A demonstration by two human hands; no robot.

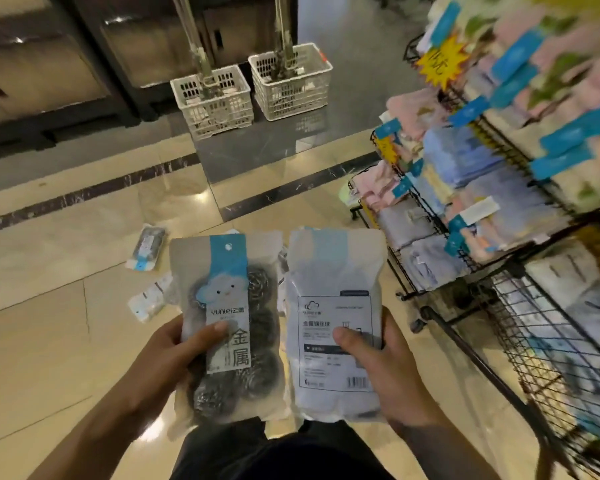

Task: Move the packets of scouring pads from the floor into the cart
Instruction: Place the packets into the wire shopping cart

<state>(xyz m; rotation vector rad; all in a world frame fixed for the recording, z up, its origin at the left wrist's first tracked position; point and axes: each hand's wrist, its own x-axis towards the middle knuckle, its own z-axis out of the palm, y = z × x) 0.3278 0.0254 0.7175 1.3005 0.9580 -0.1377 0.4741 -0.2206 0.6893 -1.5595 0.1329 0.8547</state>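
While hands grip two packets (227, 327), the cart (548, 341) stands right.

Cart (548, 341) right of floor packets (148, 249)

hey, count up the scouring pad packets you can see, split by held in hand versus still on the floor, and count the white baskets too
Packets held: 2, one in the left hand showing its front, one in the right hand showing its back
Packets clearly on the floor: 2, a dark one and a pale one; others may be hidden behind the held ones
White baskets: 2
Total: 6
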